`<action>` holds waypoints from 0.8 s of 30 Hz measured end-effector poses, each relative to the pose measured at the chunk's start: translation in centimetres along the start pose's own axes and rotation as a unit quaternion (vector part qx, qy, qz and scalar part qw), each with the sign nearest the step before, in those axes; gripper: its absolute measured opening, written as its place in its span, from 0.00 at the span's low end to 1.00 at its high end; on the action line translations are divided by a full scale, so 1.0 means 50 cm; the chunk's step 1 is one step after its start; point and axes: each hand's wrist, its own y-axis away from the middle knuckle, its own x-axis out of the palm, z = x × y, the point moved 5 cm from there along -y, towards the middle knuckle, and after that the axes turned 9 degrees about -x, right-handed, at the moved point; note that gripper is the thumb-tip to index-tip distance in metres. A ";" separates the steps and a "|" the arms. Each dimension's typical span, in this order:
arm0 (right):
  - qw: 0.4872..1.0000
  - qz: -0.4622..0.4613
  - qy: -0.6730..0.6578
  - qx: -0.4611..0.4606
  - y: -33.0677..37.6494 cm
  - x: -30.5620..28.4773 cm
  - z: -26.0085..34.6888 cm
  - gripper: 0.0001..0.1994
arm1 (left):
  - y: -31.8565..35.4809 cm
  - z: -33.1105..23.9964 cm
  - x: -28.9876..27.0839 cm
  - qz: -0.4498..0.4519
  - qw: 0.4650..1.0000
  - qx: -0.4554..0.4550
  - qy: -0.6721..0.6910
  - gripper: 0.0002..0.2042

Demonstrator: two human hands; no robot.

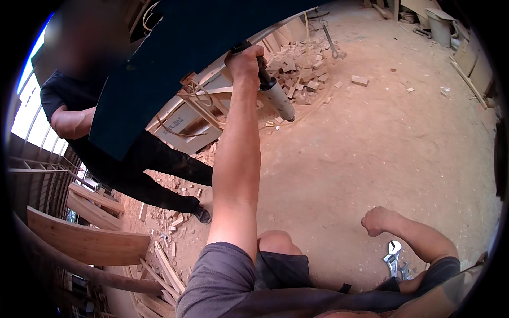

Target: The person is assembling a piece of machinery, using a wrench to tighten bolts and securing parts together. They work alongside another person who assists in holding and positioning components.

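Head view looks down on a sandy dirt floor (382, 143) that fills most of the scene. Next in size, a dark blue panel (175, 58) tilts across the upper left, with a co-worker (106, 153) in dark clothes standing behind it and a pale machine body (207, 114) with loose cables beneath its lower edge. Curved wooden planks (90, 241) lean at the lower left. A heap of small wood offcuts (299, 71) lies beyond the raised arm, between it and the far wall. A grey bucket (439, 26) stands at the top right; what it holds cannot be told. The left hand (245, 59) is stretched up, fingers wrapped tight around a handheld tool (275, 94) with a pale barrel that points down to the right, just beside the panel's edge. The right hand (375, 220) is curled into a loose fist, holding nothing visible, near an adjustable wrench (393, 257) lying on the ground.
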 end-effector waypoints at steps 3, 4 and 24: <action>1.000 -0.007 -0.004 -0.011 -0.004 0.001 -0.003 0.13 | -0.008 -0.006 -0.013 0.146 0.989 -0.010 0.021 0.09; 1.000 -0.005 -0.006 -0.006 -0.001 -0.002 -0.003 0.13 | -0.014 -0.010 -0.014 0.187 0.982 -0.016 0.027 0.09; 0.996 -0.009 -0.043 0.077 0.080 0.043 -0.040 0.13 | 0.006 -0.021 0.016 -0.051 0.998 -0.004 0.023 0.08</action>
